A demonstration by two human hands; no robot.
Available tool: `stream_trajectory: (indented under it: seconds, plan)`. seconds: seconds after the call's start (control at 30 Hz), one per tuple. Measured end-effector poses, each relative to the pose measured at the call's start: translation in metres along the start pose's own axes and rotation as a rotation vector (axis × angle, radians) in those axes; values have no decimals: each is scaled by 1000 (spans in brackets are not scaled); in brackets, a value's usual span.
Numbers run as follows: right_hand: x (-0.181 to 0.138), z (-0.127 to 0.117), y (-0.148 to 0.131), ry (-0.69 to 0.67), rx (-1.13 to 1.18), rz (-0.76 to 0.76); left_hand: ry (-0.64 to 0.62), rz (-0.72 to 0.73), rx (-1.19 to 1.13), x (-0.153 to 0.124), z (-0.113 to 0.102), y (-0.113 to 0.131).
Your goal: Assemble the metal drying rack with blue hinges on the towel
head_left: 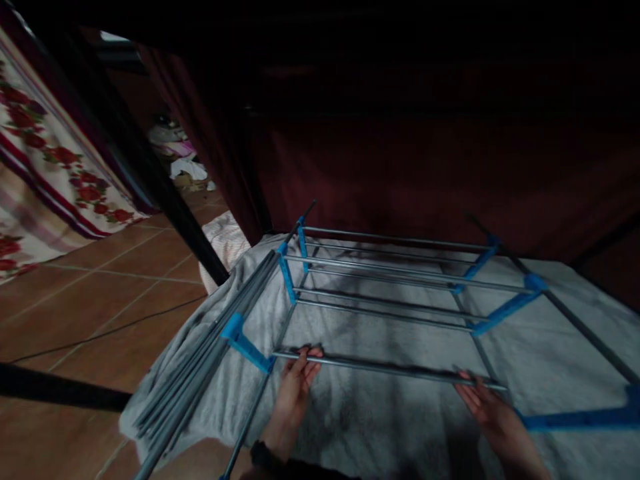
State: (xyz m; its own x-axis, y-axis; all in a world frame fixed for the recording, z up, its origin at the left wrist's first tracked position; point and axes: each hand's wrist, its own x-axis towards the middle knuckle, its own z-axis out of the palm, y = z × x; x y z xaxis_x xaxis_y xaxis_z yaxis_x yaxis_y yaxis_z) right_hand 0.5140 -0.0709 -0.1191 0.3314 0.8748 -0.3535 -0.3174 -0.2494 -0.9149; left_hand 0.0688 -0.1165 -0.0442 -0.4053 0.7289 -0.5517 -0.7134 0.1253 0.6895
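A metal rack frame of grey tubes with blue plastic brackets (507, 313) rests on a grey blanket (380, 417). Across its near part runs a loose-looking metal tube (385, 367), held between my two hands. My left hand (295, 387) grips it near its left end, beside a blue bracket (246, 341). Close to the right end, my right hand (487, 407) has its fingers around the same tube. That right end lies near the frame's right rail, and whether it is seated there I cannot tell. Several crossbars (390, 268) span the far part of the frame.
A bundle of grey tubes (200, 353) lies along the blanket's left side. Dark posts (165, 193) and a dark red curtain (400, 180) stand around the blanket. On the left are a tiled floor (115, 293), a cable and a floral cloth (65, 160). Clothes lie farther back.
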Motion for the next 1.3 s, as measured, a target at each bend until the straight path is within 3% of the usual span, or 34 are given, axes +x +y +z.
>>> stream_trajectory:
  seconds: [0.13, 0.37, 0.83, 1.3]
  plan:
    - [-2, 15, 0, 43, 194, 60, 11, -47, 31, 8, 14, 2]
    - [-1, 43, -14, 81, 429, 15, -12, -66, 141, 32, 28, 0]
    - [-12, 53, -8, 49, 371, -72, -60, 27, 184, 46, 9, -14]
    - [-16, 56, -14, 52, 383, -53, 46, 36, 198, 31, 28, -10]
